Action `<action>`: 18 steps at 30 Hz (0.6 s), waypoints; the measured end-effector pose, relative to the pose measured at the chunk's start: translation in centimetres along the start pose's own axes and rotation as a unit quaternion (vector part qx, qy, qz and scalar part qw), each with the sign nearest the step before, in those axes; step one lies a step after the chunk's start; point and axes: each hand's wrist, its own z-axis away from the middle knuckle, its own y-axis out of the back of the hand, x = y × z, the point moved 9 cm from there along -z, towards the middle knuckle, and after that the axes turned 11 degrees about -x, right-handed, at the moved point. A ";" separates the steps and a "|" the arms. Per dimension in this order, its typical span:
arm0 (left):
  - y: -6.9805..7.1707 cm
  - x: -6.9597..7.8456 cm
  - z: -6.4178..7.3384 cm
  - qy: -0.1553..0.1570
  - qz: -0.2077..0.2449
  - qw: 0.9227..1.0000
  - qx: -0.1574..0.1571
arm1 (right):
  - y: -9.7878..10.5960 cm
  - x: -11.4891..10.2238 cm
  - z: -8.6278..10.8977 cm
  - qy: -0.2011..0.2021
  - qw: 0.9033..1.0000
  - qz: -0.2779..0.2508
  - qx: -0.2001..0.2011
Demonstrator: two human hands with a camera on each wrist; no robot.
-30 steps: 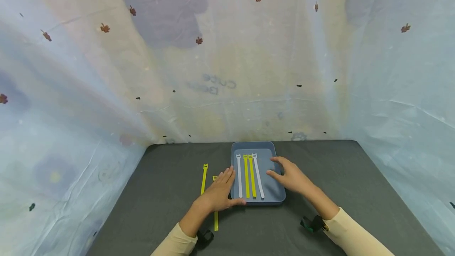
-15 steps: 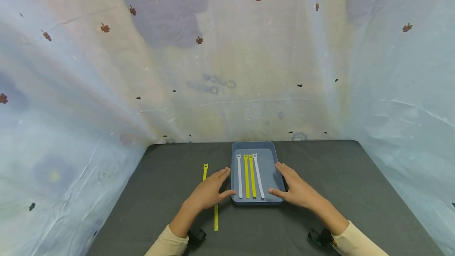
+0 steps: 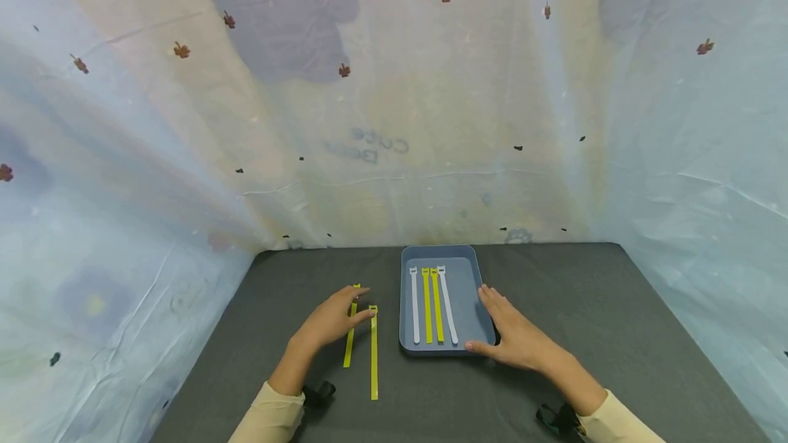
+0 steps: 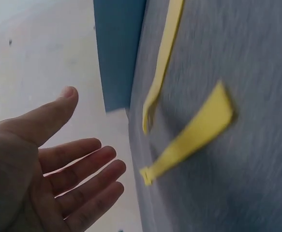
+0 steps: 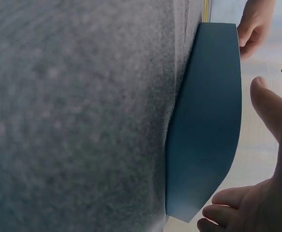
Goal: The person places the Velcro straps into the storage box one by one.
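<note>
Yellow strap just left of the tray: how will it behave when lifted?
Yellow strap is likely light, being thin and narrow. Probably flexible: the left wrist view shows a bend near one end. Unlikely to roll, given its flat shape.

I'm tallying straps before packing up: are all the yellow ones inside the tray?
No, two yellow straps lie on the dark table outside the tray, beside the left hand.

Below the left hand (image 3: 329, 318), one loose strap (image 3: 349, 347) lies on the surface (image 3: 566, 286); a second loose strap (image 3: 374, 361) lies just right of it, its far end by the thumb. Farther right of that hand stands the tray (image 3: 468, 299), four straps (image 3: 427, 306) side by side in it. The right hand (image 3: 514, 333) is at the tray's right side. Beyond both hands hangs a sheet (image 3: 431, 101).
</note>
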 end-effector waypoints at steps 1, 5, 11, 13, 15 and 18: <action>0.2 -0.5 -0.1 0.001 0.006 1.000 0.001 | -0.1 0.0 0.0 0.001 1.000 0.002 -0.001; 1.0 -2.3 -0.7 0.001 0.024 1.000 0.002 | -0.5 0.1 0.0 0.000 1.000 0.005 -0.012; 1.6 -4.1 -1.9 0.003 0.052 0.999 -0.004 | -0.9 0.4 -0.1 -0.005 1.000 0.001 -0.022; 1.7 -4.7 -2.3 0.009 0.058 0.998 -0.004 | -0.9 0.4 -0.1 -0.006 1.000 0.000 -0.023; 1.8 -5.2 -2.6 0.014 0.069 0.997 -0.007 | -0.9 0.4 -0.1 -0.007 1.000 -0.001 -0.023; 1.8 -5.9 -2.9 0.019 0.089 0.996 -0.014 | -0.9 0.5 -0.1 -0.010 1.000 -0.001 -0.025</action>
